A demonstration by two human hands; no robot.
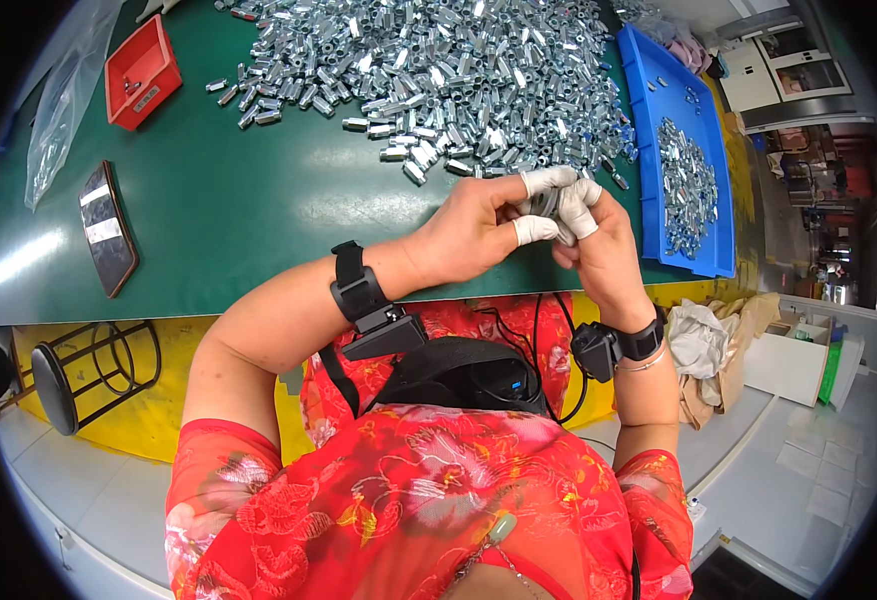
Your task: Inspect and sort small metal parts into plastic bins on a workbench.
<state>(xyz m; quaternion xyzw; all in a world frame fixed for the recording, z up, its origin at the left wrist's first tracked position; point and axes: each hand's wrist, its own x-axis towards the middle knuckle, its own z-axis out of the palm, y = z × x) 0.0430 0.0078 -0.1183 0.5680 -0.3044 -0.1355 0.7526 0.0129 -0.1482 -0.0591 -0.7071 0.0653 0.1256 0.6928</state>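
My left hand (478, 225) and my right hand (603, 235) meet near the table's front edge, white finger covers on several fingertips. Between them, pinched by the fingers of both, is a small silvery metal fitting (544, 204). Fingers hide most of it, so I cannot tell whether there is more than one. Just beyond my hands spreads a big heap of shiny hexagonal metal fittings (458, 85). To the right of my right hand, a blue tray (648, 190) holds a pile of similar small metal pieces (686, 190).
The green tabletop (288, 210) carries a red bin (163, 85) with a few small parts at the far left. Nearer lies a dark phone (108, 235), beside a clear plastic bag (63, 130). A round stool (56, 390) stands below the left edge.
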